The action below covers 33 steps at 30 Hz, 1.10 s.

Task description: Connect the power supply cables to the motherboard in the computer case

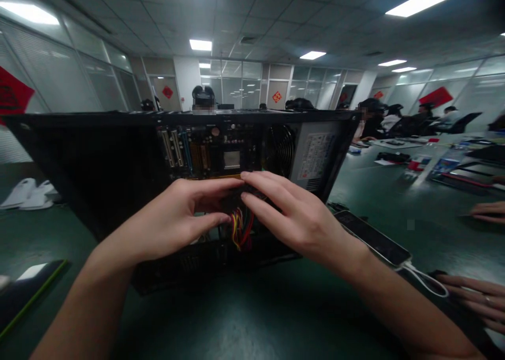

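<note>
An open black computer case stands in front of me with its inside facing me. In it show the motherboard, a pale square chip, a round fan and a labelled grey power supply. My left hand curves in from the left, thumb apart below the fingers. Opposite it, my right hand bends its fingers so their tips meet the left fingertips. Something dark sits between both hands, mostly hidden. Just under the fingers hangs a bundle of red, yellow and black wires.
A phone with a white cable lies right of the case. Another person's hand rests at the lower right. White slippers and a dark pad are on the left. Other people sit farther back along the green table.
</note>
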Each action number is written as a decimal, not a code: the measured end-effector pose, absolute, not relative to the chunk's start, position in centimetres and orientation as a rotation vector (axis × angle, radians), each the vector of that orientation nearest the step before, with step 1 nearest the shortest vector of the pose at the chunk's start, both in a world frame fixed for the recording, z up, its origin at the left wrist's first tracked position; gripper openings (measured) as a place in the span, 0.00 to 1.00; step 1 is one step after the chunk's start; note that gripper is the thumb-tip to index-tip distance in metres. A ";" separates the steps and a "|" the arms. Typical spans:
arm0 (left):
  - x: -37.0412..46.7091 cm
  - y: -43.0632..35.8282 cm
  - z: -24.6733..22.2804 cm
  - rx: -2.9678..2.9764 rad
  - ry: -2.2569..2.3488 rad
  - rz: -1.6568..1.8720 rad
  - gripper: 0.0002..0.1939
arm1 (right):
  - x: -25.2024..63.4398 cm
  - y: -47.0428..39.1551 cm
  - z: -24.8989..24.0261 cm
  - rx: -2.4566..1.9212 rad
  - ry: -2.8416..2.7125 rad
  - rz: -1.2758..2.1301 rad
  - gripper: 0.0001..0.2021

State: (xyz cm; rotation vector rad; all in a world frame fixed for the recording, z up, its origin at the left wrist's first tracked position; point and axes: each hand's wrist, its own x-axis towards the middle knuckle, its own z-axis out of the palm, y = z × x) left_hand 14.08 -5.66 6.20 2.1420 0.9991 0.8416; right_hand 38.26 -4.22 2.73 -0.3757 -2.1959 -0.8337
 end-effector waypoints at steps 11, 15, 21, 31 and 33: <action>14.0 -4.5 5.4 2.074 0.962 0.872 0.28 | 38.2 -2.9 1.8 -0.290 -2.127 -0.961 0.09; 14.6 -4.1 5.0 2.115 0.932 0.876 0.26 | 37.9 -2.0 1.4 -0.339 -2.106 -1.003 0.11; 15.1 -3.6 4.5 2.137 0.919 0.915 0.24 | 37.7 -1.1 0.5 -0.428 -2.080 -1.003 0.08; 15.3 -2.8 3.9 2.106 0.839 0.941 0.26 | 37.7 0.0 -0.5 -0.476 -2.093 -1.010 0.09; 15.3 -2.7 3.7 2.137 0.816 0.930 0.27 | 37.7 0.3 -0.8 -0.469 -2.114 -1.011 0.11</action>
